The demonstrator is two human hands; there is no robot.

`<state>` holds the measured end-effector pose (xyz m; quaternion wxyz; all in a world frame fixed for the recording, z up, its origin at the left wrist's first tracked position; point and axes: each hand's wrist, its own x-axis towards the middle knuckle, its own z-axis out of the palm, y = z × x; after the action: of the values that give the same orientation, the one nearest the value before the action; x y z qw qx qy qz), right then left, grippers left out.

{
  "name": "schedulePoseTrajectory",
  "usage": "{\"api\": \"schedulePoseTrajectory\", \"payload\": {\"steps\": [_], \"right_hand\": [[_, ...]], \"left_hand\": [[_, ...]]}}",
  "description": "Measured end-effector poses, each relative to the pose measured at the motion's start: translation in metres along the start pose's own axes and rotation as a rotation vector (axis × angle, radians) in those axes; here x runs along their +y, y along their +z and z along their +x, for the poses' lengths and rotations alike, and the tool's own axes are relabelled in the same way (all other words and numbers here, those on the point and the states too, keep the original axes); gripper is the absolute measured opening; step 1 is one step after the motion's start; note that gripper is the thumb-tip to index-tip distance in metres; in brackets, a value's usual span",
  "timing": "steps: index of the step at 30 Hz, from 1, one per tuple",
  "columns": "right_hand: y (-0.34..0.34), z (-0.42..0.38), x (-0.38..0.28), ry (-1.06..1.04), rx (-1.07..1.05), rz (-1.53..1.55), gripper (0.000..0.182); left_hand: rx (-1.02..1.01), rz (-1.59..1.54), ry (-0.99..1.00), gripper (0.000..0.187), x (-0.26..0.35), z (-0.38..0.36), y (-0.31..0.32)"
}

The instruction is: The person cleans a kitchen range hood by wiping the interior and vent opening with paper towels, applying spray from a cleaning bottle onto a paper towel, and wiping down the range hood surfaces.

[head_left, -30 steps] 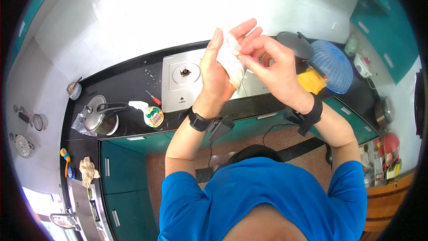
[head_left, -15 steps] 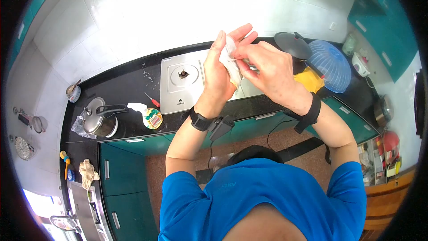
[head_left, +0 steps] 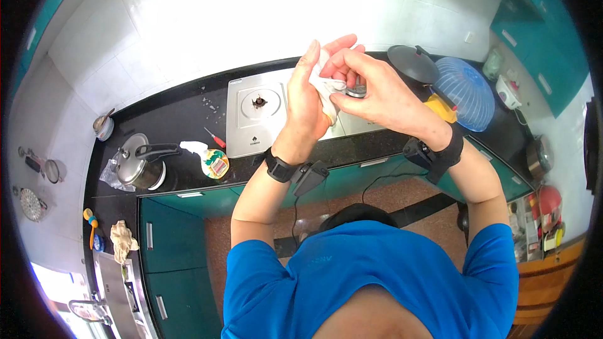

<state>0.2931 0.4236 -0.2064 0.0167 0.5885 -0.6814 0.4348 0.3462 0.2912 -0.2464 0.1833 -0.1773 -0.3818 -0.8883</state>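
A crumpled white cloth (head_left: 328, 88) lies across the palm of my left hand (head_left: 304, 97), whose thumb points up and whose fingers curve behind it. From the right, my right hand (head_left: 381, 91) pinches the cloth between thumb and curled fingers. A small grey, rounded metallic piece (head_left: 357, 91) shows between the right thumb and fingers; whether it is held or lies behind on the stove, I cannot tell. Both hands are over the steel gas stove (head_left: 242, 132), covering part of its right half. Its left burner (head_left: 258, 101) is bare, without a pan support.
On the black counter (head_left: 182, 113) left of the stove are a red-handled screwdriver (head_left: 217, 140), a spray bottle (head_left: 213, 162) and a pressure cooker (head_left: 139, 162). To the right stand a dark wok lid (head_left: 411, 66), a blue mesh cover (head_left: 468, 94) and a yellow cloth (head_left: 441, 108).
My right hand has shifted slightly, curling its fingers more and pulling the cloth into a bunch toward the right. The grey piece shows more clearly. My left hand stays nearly in place.
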Motion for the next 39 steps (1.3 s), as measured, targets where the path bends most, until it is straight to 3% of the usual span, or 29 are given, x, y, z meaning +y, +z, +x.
{"api": "schedulePoseTrajectory", "payload": {"steps": [9, 11, 15, 18, 20, 29, 39], "right_hand": [[-0.004, 0.001, -0.005, 0.089, -0.024, -0.127, 0.027], [-0.002, 0.000, 0.000, -0.048, 0.077, -0.147, 0.025], [-0.001, -0.003, 0.002, -0.090, 0.106, -0.157, 0.025], [0.002, -0.007, -0.004, -0.060, 0.138, -0.083, 0.023], [0.002, -0.005, -0.007, 0.100, 0.184, 0.085, 0.024], [0.017, -0.004, -0.002, 0.044, 0.320, 0.205, 0.021], [0.019, -0.015, 0.002, 0.025, 0.309, 0.040, 0.016]], "left_hand": [[0.001, -0.035, -0.005, 0.066, 0.004, 0.000, 0.003], [0.000, -0.056, -0.009, 0.065, 0.006, 0.000, 0.000], [0.010, -0.042, 0.005, 0.065, 0.009, 0.000, -0.003], [0.008, -0.071, -0.001, 0.063, 0.010, -0.008, -0.003], [0.004, -0.097, -0.009, 0.063, 0.009, -0.006, -0.004], [0.007, -0.096, -0.009, 0.062, 0.006, -0.011, -0.001], [-0.050, -0.056, -0.053, 0.064, 0.001, -0.014, -0.004]]}}
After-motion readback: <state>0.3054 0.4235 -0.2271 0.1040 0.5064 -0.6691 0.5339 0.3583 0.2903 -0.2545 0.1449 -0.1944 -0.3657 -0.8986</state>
